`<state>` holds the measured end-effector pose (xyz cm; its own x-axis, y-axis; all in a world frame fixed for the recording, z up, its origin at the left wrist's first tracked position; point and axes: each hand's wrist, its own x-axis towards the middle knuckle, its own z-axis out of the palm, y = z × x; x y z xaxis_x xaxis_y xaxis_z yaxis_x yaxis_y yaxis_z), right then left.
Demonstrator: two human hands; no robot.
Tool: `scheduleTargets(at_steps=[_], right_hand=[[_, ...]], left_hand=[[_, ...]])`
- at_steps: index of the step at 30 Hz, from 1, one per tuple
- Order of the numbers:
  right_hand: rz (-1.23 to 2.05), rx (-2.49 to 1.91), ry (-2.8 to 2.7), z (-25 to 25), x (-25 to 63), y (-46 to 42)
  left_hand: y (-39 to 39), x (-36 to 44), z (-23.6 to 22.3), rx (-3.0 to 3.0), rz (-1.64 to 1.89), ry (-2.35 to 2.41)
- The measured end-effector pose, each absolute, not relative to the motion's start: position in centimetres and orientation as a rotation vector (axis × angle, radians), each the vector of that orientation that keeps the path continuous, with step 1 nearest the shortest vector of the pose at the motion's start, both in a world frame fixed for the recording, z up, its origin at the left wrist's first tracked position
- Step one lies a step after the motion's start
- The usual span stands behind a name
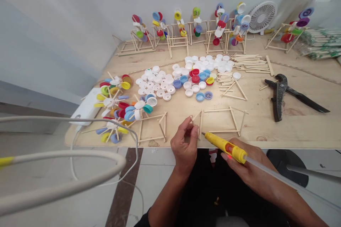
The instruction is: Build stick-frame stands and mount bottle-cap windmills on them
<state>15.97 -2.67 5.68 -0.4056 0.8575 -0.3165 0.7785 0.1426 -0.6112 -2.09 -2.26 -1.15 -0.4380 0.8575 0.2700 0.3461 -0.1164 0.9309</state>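
My left hand (184, 145) is at the table's front edge, its thumb and fingers pinching a thin wooden stick (196, 116). The stick's far end reaches toward the upright left side of a wooden stick frame (220, 131) lying on the table. My right hand (252, 156) grips a yellow hot glue gun (221, 144), with a long clear glue stick (269, 172) coming out of its back. The gun's dark nozzle points left, close to the frame's lower left corner. Part of the held stick is hidden by my fingers.
White and coloured bottle caps (160, 81) cover the middle. Pliers-like cutters (281, 92) lie right, below loose sticks (250, 63). Cap wheels (114, 103) crowd the left by another stick frame (151, 138). Finished wheel models (181, 25) and a fan (262, 17) line the wall.
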Motion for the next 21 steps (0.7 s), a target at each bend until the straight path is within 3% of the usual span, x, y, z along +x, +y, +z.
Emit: scheduleTargets(at_steps=[10,21], right_hand=[[0.966,-1.433,-2.010,7.0,16.1,-3.4],[1.079,-1.469,-2.014,7.1,16.0,-3.3]], left_hand=[[-2.4,-2.1,-1.4,1.307,1.551,1.740],[-2.3,-2.1,-1.3,1.286,1.562,1.731]])
